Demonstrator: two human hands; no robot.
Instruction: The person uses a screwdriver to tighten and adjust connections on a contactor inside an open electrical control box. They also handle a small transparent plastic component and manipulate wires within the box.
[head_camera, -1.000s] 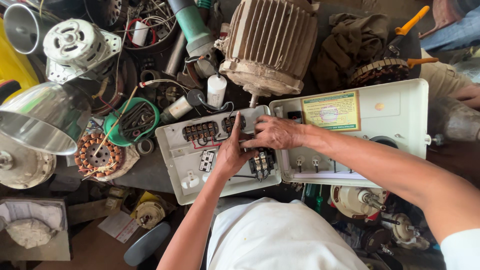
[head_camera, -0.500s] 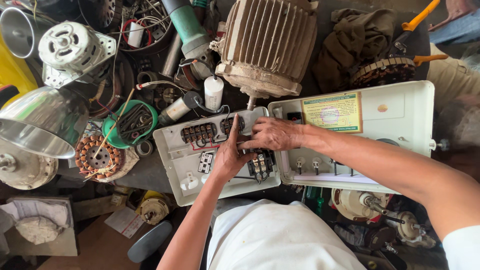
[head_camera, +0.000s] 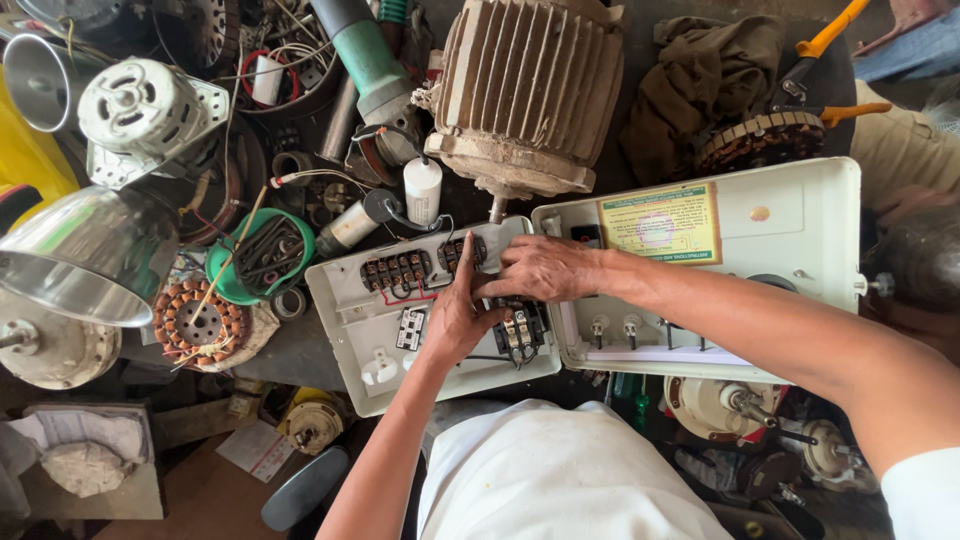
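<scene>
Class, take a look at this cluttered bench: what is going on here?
A person works with both bare hands inside an open white electrical box. The left hand and right hand meet over its black terminal blocks and contactor. The box's hinged white lid lies open to the right. A big ribbed grey motor sits just behind.

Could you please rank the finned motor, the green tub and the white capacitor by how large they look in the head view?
1. Finned motor, clearly largest.
2. Green tub.
3. White capacitor, smallest.
All lie at a similar depth on the bench, so the order looks dependable.
</scene>
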